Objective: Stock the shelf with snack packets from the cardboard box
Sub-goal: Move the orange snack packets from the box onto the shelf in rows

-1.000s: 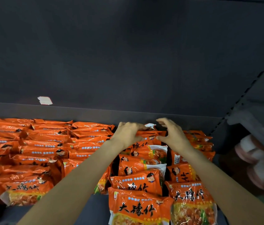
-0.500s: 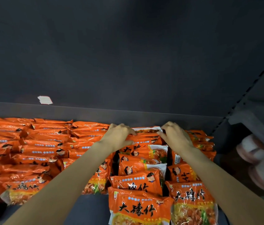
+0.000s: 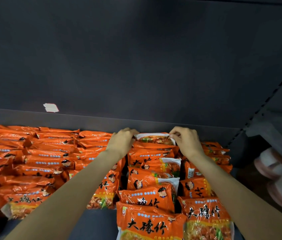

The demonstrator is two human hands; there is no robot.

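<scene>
Rows of orange snack packets (image 3: 147,196) fill a dark shelf (image 3: 102,122), leaning back one behind another. At the rear of the middle row stands one packet (image 3: 154,138) with its white-edged end upward. My left hand (image 3: 121,142) grips its left end and my right hand (image 3: 186,142) pinches its right end, both close to the shelf's back wall. The cardboard box is out of view.
More orange packets (image 3: 32,156) crowd the shelf's left side. A bare patch of shelf floor (image 3: 98,226) shows near the front. A white label (image 3: 51,107) sticks on the dark back panel. Pale pink wrapped goods (image 3: 275,179) sit in the neighbouring bay on the right.
Both hands have reached further back along the middle row and spread apart. The rear packet now stands more upright against the back, its white-edged end showing between my hands.
</scene>
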